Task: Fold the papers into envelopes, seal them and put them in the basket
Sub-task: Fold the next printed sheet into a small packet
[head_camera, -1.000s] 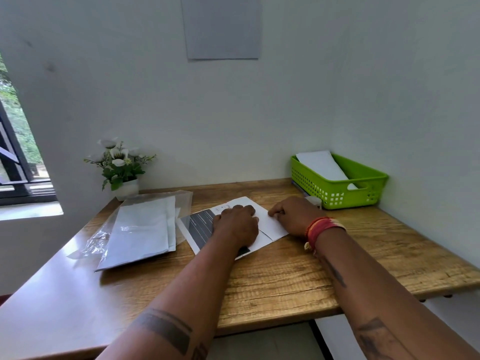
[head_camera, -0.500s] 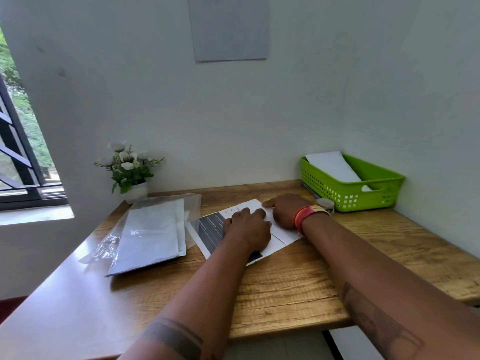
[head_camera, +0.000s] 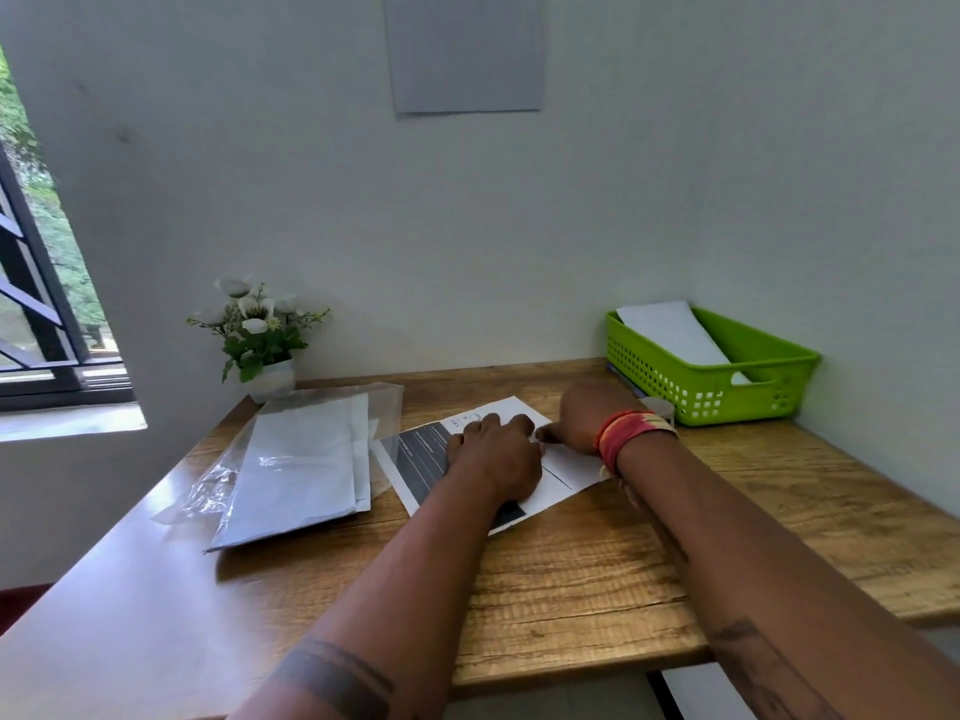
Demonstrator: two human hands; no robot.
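Right hand (head_camera: 584, 415) has slid in next to the left hand (head_camera: 496, 454), both pressed flat on the printed paper (head_camera: 566, 467) mid-desk, so looks like creasing's underway, green basket (head_camera: 711, 392) waiting far right.

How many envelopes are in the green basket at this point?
1 visible: a white envelope leaning along the green basket from its back-left corner. Others could lie hidden beneath it or behind the near wall.

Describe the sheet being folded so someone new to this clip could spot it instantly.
On the wooden desk, look between the clear plastic sleeve of white papers and the green basket. The sheet lies flat under both hands. Unlike its plain white neighbours, it carries a dark printed block.
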